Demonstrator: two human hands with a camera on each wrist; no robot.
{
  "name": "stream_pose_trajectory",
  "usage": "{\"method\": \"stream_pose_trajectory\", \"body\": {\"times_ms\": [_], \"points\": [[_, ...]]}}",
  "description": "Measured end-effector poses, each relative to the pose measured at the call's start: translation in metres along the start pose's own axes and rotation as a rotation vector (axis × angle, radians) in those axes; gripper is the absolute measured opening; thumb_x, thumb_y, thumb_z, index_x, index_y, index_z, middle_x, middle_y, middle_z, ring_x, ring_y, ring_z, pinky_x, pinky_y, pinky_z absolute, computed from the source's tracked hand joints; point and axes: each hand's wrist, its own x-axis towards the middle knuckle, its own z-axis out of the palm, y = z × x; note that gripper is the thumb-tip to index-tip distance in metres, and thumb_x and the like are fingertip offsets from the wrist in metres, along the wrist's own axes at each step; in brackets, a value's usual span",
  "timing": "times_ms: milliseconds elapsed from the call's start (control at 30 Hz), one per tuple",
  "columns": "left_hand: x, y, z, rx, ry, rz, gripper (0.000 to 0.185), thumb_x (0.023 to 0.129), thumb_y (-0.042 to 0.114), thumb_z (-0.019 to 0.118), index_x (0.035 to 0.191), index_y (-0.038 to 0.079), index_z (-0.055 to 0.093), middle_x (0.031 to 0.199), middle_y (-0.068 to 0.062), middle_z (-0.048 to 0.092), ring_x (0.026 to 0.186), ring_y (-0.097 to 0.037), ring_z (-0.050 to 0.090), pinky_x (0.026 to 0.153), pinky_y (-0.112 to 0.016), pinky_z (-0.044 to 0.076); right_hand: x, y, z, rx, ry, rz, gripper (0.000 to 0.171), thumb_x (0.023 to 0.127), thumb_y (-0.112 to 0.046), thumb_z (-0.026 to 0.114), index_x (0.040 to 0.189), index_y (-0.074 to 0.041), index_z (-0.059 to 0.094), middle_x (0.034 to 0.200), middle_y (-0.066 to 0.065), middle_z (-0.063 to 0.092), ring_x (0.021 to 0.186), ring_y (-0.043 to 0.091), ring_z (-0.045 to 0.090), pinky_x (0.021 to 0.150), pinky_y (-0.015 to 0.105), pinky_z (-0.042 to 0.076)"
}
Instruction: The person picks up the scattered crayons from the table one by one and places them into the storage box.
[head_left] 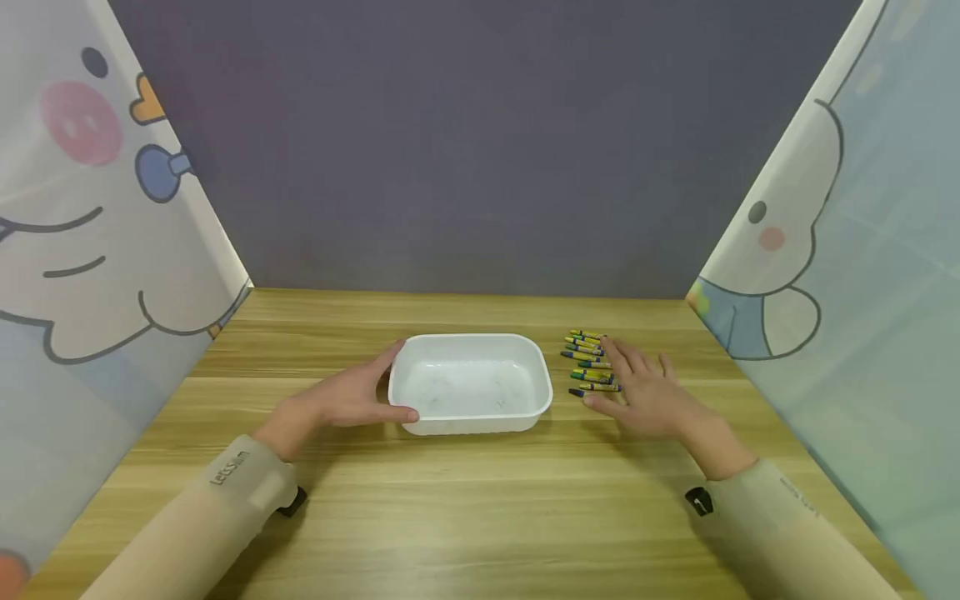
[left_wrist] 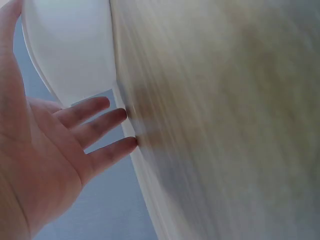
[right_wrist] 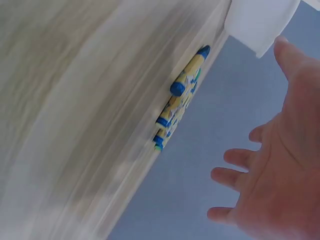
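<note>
Nearest the camera, two forearms in beige sleeves reach forward over the wooden table [head_left: 480, 517], each with a small black device at the wrist. The left hand [head_left: 347, 398] lies against the left end of the white tub [head_left: 471, 385], thumb along the near corner and fingers spread up its side; the fingers look straight and relaxed rather than clamped round the rim. The left wrist view shows this palm open, fingers [left_wrist: 95, 127] extended beside the tub's white wall [left_wrist: 70, 50]. The tub stands upright in the middle of the table and looks empty. To its right, the right hand [head_left: 647, 392] is flat and spread, palm down, over the near end of a row of crayons [head_left: 588, 360]; whether it touches them cannot be told. In the right wrist view that hand [right_wrist: 280, 170] is wide open, apart from the crayons [right_wrist: 182, 102], which are yellow with blue and green tips. Beyond stands a grey back wall [head_left: 480, 142], flanked by cartoon-printed side panels [head_left: 82, 208].
</note>
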Motion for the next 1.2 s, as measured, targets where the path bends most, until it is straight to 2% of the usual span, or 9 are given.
{"method": "stream_pose_trajectory", "body": {"times_ms": [133, 267, 333, 400, 467, 567, 733, 967, 1200], "points": [[0.000, 0.000, -0.001, -0.019, 0.000, 0.006, 0.135, 0.086, 0.075, 0.081, 0.178, 0.014, 0.003, 0.169, -0.026, 0.045, 0.145, -0.043, 0.057, 0.118, -0.066, 0.045, 0.004, 0.008, -0.004, 0.021, 0.016, 0.000, 0.100, 0.109, -0.067, 0.054, 0.176, -0.005, 0.013, 0.175, 0.032, 0.027, 0.158, 0.061, 0.029, 0.122, 0.086, 0.015], [0.000, 0.000, -0.002, -0.029, -0.002, -0.001, 0.135, 0.086, 0.073, 0.082, 0.178, 0.016, 0.002, 0.165, -0.028, 0.050, 0.140, -0.041, 0.060, 0.117, -0.066, 0.046, 0.008, 0.019, -0.007, 0.108, 0.038, -0.023, 0.080, 0.111, -0.050, 0.062, 0.169, -0.001, 0.035, 0.162, 0.035, 0.046, 0.145, 0.060, 0.048, 0.117, 0.078, 0.038], [-0.001, -0.001, -0.002, -0.034, -0.004, -0.002, 0.135, 0.086, 0.072, 0.083, 0.179, 0.017, 0.002, 0.163, -0.028, 0.052, 0.137, -0.040, 0.061, 0.116, -0.067, 0.047, 0.010, 0.024, -0.007, 0.135, 0.040, -0.053, 0.062, 0.110, -0.037, 0.068, 0.157, 0.002, 0.053, 0.149, 0.032, 0.060, 0.130, 0.053, 0.062, 0.107, 0.069, 0.052], [-0.001, -0.001, -0.002, -0.042, -0.005, -0.002, 0.135, 0.086, 0.072, 0.083, 0.179, 0.017, 0.001, 0.162, -0.028, 0.052, 0.136, -0.039, 0.062, 0.116, -0.067, 0.047, 0.012, 0.027, -0.006, 0.149, 0.029, -0.092, 0.041, 0.107, -0.025, 0.073, 0.138, 0.002, 0.068, 0.133, 0.023, 0.071, 0.113, 0.040, 0.071, 0.097, 0.056, 0.060], [-0.002, -0.002, -0.001, -0.048, -0.005, -0.002, 0.135, 0.086, 0.071, 0.084, 0.179, 0.018, 0.001, 0.162, -0.027, 0.052, 0.135, -0.038, 0.062, 0.116, -0.067, 0.047, 0.015, 0.029, -0.003, 0.150, 0.017, -0.126, 0.022, 0.104, -0.018, 0.076, 0.120, -0.003, 0.078, 0.115, 0.012, 0.077, 0.099, 0.025, 0.072, 0.087, 0.044, 0.062], [-0.003, -0.002, 0.000, -0.057, -0.001, -0.001, 0.135, 0.086, 0.070, 0.084, 0.179, 0.018, 0.001, 0.163, -0.027, 0.051, 0.135, -0.038, 0.061, 0.116, -0.067, 0.047, 0.018, 0.027, -0.001, 0.153, 0.007, -0.174, 0.008, 0.100, -0.015, 0.080, 0.106, -0.010, 0.082, 0.100, 0.001, 0.078, 0.089, 0.014, 0.070, 0.078, 0.034, 0.059], [-0.005, 0.000, 0.001, -0.057, -0.005, -0.006, 0.135, 0.087, 0.070, 0.083, 0.178, 0.016, 0.000, 0.167, -0.029, 0.047, 0.140, -0.040, 0.060, 0.118, -0.066, 0.045, 0.023, 0.022, 0.004, 0.129, 0.004, -0.202, 0.005, 0.097, -0.011, 0.081, 0.102, -0.011, 0.082, 0.094, -0.002, 0.077, 0.088, 0.015, 0.071, 0.077, 0.034, 0.058], [-0.001, 0.000, 0.003, -0.034, -0.016, -0.003, 0.134, 0.088, 0.073, 0.080, 0.178, 0.016, -0.001, 0.169, -0.028, 0.045, 0.141, -0.041, 0.060, 0.117, -0.066, 0.047, 0.025, 0.019, 0.009, 0.088, -0.055, -0.166, 0.006, 0.096, -0.008, 0.080, 0.103, -0.009, 0.081, 0.096, -0.001, 0.078, 0.090, 0.016, 0.072, 0.084, 0.040, 0.061], [0.003, 0.003, 0.002, -0.042, -0.022, -0.014, 0.134, 0.088, 0.074, 0.080, 0.179, 0.020, -0.003, 0.171, -0.027, 0.043, 0.140, -0.040, 0.060, 0.116, -0.066, 0.047, 0.024, 0.016, 0.009, 0.034, -0.066, -0.140, 0.008, 0.096, -0.008, 0.079, 0.104, -0.009, 0.081, 0.100, 0.002, 0.080, 0.094, 0.020, 0.075, 0.086, 0.044, 0.063]]}}
